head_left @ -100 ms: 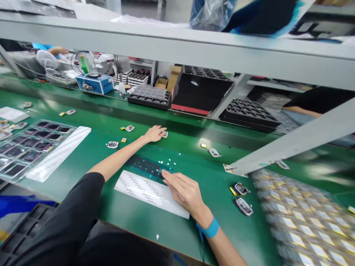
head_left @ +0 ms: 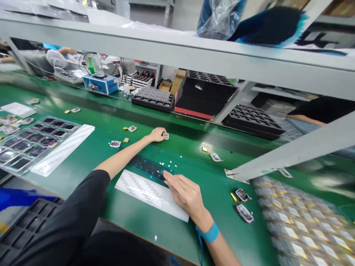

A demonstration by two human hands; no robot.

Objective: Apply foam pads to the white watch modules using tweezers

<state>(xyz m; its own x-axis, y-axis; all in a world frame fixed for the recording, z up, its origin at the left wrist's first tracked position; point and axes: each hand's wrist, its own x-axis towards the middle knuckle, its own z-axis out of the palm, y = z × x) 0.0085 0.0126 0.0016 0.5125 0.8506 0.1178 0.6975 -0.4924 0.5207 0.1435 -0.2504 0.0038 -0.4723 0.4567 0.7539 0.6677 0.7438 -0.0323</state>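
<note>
My left hand (head_left: 157,134) reaches out over the green belt, its fingers curled on a small white-rimmed electronic unit (head_left: 166,136). My right hand (head_left: 185,193) is closed in a pinch over the near worktop. A thin pointed tip, which looks like tweezers (head_left: 162,172), sticks out of its fingertips; the rest is hidden by the hand. Under that tip lies a dark sheet with rows of small cut-outs (head_left: 146,166). Just in front is a white printed sheet (head_left: 146,191), partly under my right hand. Several tiny white pieces (head_left: 170,162) are scattered behind the dark sheet.
More units with yellow batteries lie on the belt, one unit (head_left: 215,157) to the right and another (head_left: 115,143) to the left. A clear tray (head_left: 41,142) stands left, stacked trays (head_left: 302,221) right. A slanted post (head_left: 266,162) and shelf beam (head_left: 166,48) frame the bench.
My left hand's fingers, spread beside the unit before, have curled onto it. My right hand keeps its place over the dark sheet. The view has shifted slightly.
</note>
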